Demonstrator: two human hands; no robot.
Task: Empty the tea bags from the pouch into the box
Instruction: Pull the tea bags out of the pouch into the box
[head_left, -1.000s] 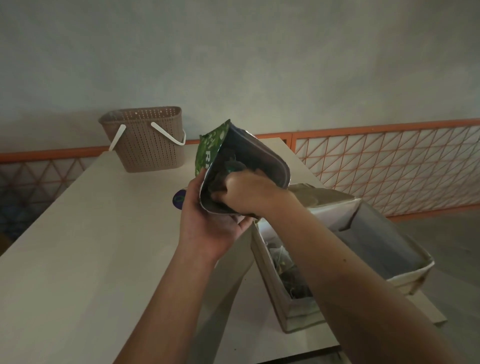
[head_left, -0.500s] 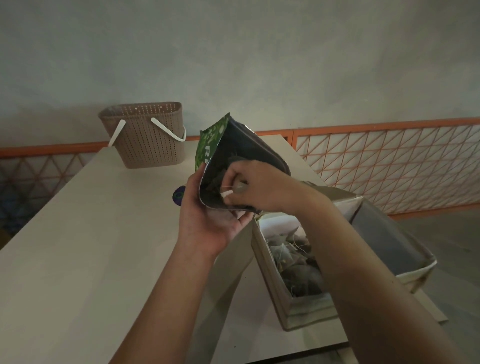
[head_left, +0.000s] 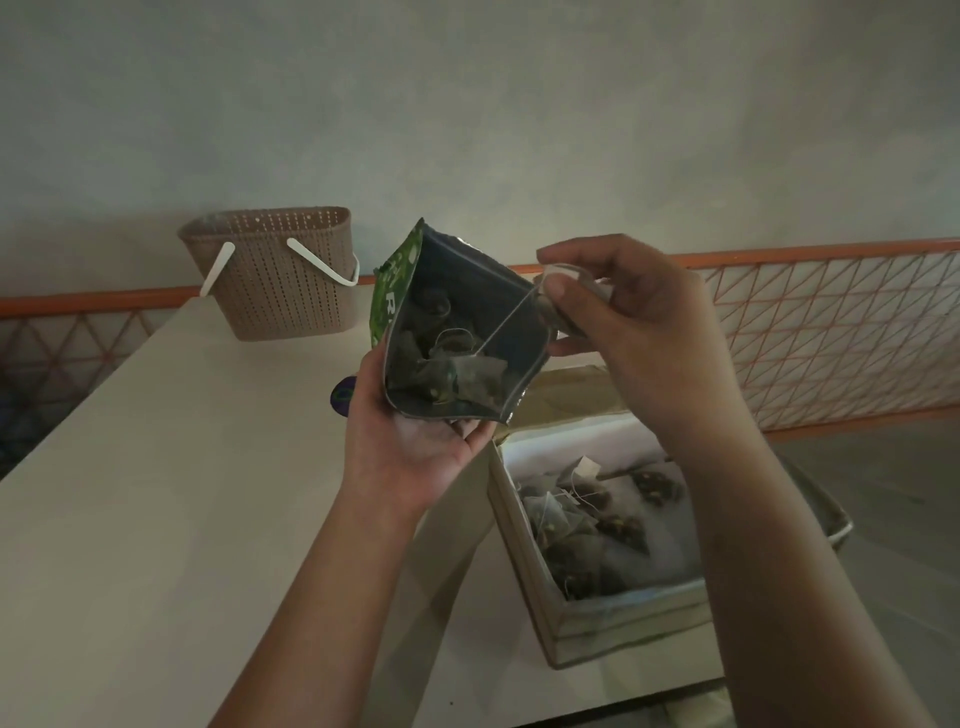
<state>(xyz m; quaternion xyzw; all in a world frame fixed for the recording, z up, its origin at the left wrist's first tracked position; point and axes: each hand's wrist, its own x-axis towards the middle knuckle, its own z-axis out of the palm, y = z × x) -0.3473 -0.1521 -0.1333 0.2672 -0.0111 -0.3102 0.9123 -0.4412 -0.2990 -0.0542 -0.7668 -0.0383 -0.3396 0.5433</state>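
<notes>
My left hand grips the green pouch from below, its open mouth facing me above the table. Several tea bags lie inside the pouch. My right hand is lifted just right of the pouch mouth and pinches a tea bag tag between thumb and fingers. A thin string runs from the tag down to a bag inside the pouch. The open cardboard box stands below my right forearm and holds several pyramid tea bags.
A brown perforated basket with white handles stands at the table's far end. A small purple round object lies behind my left hand. An orange lattice railing runs along the right. The table edge passes right of the box.
My right hand has come out of the pouch and risen to the right, drawing a tag and its string taut. The box's tea bags are now uncovered.
</notes>
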